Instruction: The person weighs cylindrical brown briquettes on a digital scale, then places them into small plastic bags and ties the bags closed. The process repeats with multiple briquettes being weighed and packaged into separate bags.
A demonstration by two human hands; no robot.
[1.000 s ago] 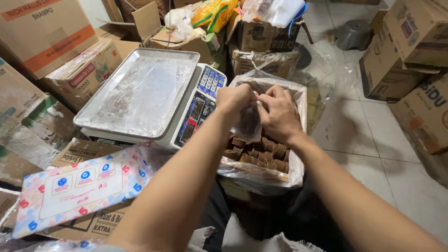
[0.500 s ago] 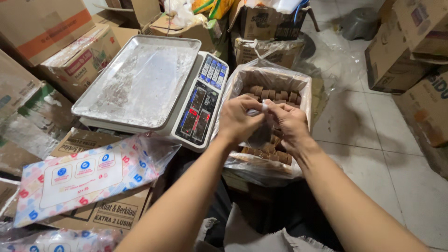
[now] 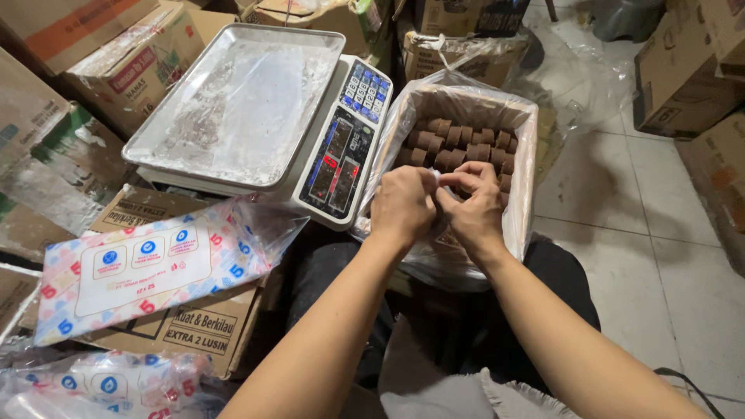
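Hands: left hand, right hand pinch small clear bag; bag's orientation unclear.

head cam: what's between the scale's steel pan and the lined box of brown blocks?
The scale's keypad and display panel, in the head view: steel pan left of it, lined box right.

L hand & R hand touching, fingers pinched together.
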